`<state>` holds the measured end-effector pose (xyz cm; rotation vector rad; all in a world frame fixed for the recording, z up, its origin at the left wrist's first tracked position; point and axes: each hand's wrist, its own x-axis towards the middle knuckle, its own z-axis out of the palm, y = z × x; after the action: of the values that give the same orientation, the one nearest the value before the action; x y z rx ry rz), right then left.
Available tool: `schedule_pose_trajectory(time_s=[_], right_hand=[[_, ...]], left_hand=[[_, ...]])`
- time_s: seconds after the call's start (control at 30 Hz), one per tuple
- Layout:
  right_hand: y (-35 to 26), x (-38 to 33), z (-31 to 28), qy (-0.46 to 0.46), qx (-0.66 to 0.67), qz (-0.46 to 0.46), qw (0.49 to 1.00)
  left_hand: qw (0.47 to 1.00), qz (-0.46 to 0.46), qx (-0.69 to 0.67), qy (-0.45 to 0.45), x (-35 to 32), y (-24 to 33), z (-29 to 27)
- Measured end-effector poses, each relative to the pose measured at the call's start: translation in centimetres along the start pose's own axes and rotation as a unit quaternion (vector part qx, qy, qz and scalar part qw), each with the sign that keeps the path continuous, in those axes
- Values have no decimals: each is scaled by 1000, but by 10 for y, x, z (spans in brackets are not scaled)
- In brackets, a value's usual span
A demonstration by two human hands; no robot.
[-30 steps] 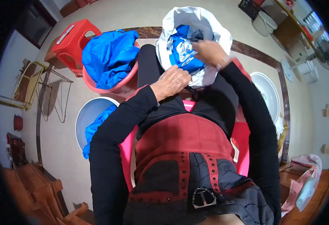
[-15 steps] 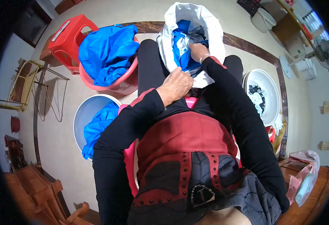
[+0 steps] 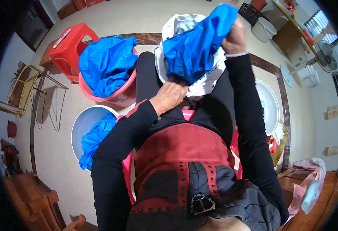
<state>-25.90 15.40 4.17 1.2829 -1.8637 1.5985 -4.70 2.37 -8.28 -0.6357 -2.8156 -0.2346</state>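
- Hands at work over a white plastic sack (image 3: pixel 199 82) that stands between the knees of a seated person in black sleeves and a red and black top.
- Right hand (image 3: pixel 236 36), raised high above the sack's mouth, is closed around the top of a bright blue crumpled cloth (image 3: pixel 194 46); the cloth hangs down from the fist and its lower end reaches the sack's opening.
- Left hand (image 3: pixel 171 95) sits lower, at the near rim of the sack, fingers curled onto the white material just under the hanging cloth; whether it pinches the rim or only presses on it cannot be told.
- Pink round plastic basin (image 3: pixel 117 96) stands on the pale floor to the person's left, heaped with more bright blue fabric (image 3: pixel 105 63) that spills over its rim.
- Red square plastic stool (image 3: pixel 67 42) stands just beyond the pink basin, touching or nearly touching it.
- Light blue round plastic basin (image 3: pixel 82 125) lies nearer the person, beside the left elbow, with another blue bundle (image 3: pixel 95 140) draped over its near edge.
- White round shallow basin (image 3: pixel 269 106) rests on the floor on the right side, partly hidden by the right sleeve.
- Bright pink plastic seat (image 3: pixel 126 173) shows at both sides of the person's hips.
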Motion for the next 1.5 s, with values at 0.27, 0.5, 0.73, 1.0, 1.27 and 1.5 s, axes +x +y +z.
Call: schedule_pose_trajectory(time_s=[0.27, 0.5, 0.73, 1.0, 1.27, 1.5], right_hand=[[-118, -59, -41, -20, 498, 119, 859], [-136, -127, -35, -206, 510, 263, 793], [-157, -151, -2, -434, 493, 255, 710], [-186, -149, 25, -573, 512, 174, 616], [-181, -150, 21, -507, 265, -6, 821], [-190, -139, 3, -503, 188, -26, 843]], left_hand=[[858, -192, -470, 79, -4, -13, -26], [543, -264, -785, 138, -4, -49, -24], [843, -218, -403, 282, 27, -51, -78], [960, -10, 0, -280, 64, -100, -70], [995, 37, 42, -83, 6, -136, -40], [991, -63, -41, 112, -63, -99, -104]])
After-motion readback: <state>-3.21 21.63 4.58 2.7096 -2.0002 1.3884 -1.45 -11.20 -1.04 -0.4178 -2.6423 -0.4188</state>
